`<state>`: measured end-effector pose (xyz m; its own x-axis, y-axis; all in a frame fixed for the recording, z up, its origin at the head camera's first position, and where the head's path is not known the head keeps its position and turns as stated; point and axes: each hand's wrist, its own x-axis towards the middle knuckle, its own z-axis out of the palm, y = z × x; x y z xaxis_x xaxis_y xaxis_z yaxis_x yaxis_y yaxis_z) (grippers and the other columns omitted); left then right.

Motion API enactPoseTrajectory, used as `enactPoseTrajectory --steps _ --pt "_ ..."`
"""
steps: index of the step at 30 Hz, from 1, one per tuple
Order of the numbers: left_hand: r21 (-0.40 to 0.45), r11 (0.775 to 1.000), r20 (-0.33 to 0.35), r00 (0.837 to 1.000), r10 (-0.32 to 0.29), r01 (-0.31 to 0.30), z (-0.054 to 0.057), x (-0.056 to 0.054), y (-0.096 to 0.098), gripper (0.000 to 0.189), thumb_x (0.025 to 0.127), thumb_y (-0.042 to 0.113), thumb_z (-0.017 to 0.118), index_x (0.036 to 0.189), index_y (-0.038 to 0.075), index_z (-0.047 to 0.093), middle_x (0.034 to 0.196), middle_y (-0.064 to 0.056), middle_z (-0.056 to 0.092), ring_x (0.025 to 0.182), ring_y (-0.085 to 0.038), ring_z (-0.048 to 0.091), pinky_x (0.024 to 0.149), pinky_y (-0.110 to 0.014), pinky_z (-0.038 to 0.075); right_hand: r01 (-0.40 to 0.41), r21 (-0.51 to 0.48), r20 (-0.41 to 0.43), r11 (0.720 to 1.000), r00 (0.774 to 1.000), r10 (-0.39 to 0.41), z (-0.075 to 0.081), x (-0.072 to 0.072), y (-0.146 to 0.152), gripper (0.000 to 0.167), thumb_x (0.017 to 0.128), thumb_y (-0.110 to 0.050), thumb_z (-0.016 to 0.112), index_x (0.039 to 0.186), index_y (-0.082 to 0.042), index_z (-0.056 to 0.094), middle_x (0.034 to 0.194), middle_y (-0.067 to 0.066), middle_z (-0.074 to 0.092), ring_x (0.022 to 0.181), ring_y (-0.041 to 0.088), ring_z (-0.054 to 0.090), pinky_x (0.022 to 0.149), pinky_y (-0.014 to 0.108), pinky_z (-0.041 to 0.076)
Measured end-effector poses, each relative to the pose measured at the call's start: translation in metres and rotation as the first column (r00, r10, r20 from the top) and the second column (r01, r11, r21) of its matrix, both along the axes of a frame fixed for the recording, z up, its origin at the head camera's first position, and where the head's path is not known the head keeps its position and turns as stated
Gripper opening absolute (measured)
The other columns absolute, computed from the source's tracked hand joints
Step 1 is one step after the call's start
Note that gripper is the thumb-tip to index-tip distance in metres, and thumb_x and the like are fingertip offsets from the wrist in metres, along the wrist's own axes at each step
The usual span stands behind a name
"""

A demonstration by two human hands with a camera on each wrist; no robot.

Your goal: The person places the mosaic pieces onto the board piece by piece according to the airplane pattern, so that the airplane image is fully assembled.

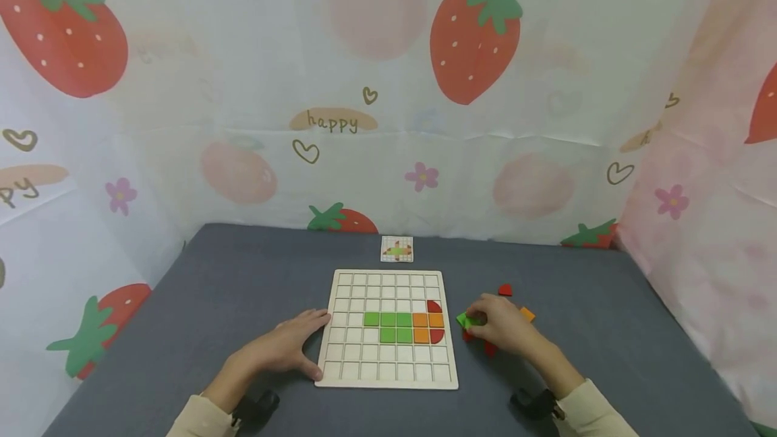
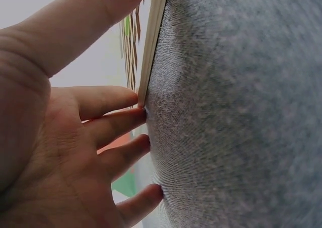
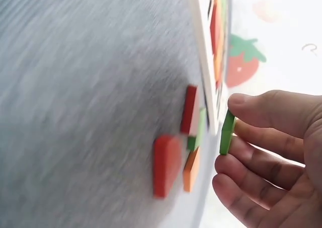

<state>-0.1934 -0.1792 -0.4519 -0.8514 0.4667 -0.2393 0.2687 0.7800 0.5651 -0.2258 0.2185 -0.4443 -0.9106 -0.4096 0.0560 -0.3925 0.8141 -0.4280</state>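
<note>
A pale wooden grid board (image 1: 352,371) lies on the dark table, with green squares (image 1: 396,328), orange squares (image 1: 421,327) and two red rounded pieces (image 1: 435,306) in its cells. At the board's left edge, my left hand (image 1: 273,348) rests with fingers spread; thumb and fingertips touch the rim, as the left wrist view also shows. My right hand (image 1: 505,326) is just right of the board. Between its thumb and fingers it pinches a green tile (image 3: 227,132), held above the table.
Loose pieces lie right of the board: red ones (image 3: 167,165), an orange one (image 1: 527,314), a green one (image 3: 196,132) and a farther red one (image 1: 505,289). A small pattern card (image 1: 397,249) lies behind the board. A strawberry-print curtain (image 1: 273,86) encloses the table's back and sides.
</note>
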Motion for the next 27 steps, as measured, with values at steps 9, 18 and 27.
enactPoseTrajectory --steps 9,18,27 --pt "0.014 1.0 0.01 1.0 0.015 -0.015 0.002 -0.002 -0.002 0.101 0.068 0.032 0.087 0.148 -0.004 0.036 0.155 -0.022 0.034 0.146 -0.043 0.025 0.11 -0.066 0.024 -0.035 -0.024 -0.026 0.999 0.999 0.034 0.007 -0.001 -0.027 0.018 0.082 -0.014 0.076 0.098 -0.005 0.074 0.086 0.0 0.061 0.076 0.01 0.053 0.068 0.026 0.048" --pt "0.002 1.0 -0.013 1.0 0.022 -0.022 0.001 -0.004 -0.003 0.098 0.067 0.033 0.087 0.144 -0.006 0.04 0.152 -0.023 0.038 0.143 -0.044 0.031 0.108 -0.066 0.026 -0.148 -0.088 -0.055 0.985 0.988 0.144 0.008 -0.007 -0.055 0.019 0.083 -0.013 0.073 0.1 -0.003 0.073 0.086 0.001 0.061 0.075 0.011 0.051 0.064 0.021 0.044" --pt "0.0 1.0 0.003 1.0 0.024 -0.024 0.0 -0.003 0.001 0.096 0.068 0.032 0.087 0.144 -0.004 0.041 0.153 -0.021 0.037 0.144 -0.044 0.029 0.109 -0.066 0.026 -0.23 -0.095 -0.038 0.969 0.973 0.227 0.01 -0.012 -0.083 0.024 0.085 -0.014 0.072 0.105 -0.002 0.072 0.089 0.003 0.062 0.075 0.011 0.05 0.065 0.022 0.043"
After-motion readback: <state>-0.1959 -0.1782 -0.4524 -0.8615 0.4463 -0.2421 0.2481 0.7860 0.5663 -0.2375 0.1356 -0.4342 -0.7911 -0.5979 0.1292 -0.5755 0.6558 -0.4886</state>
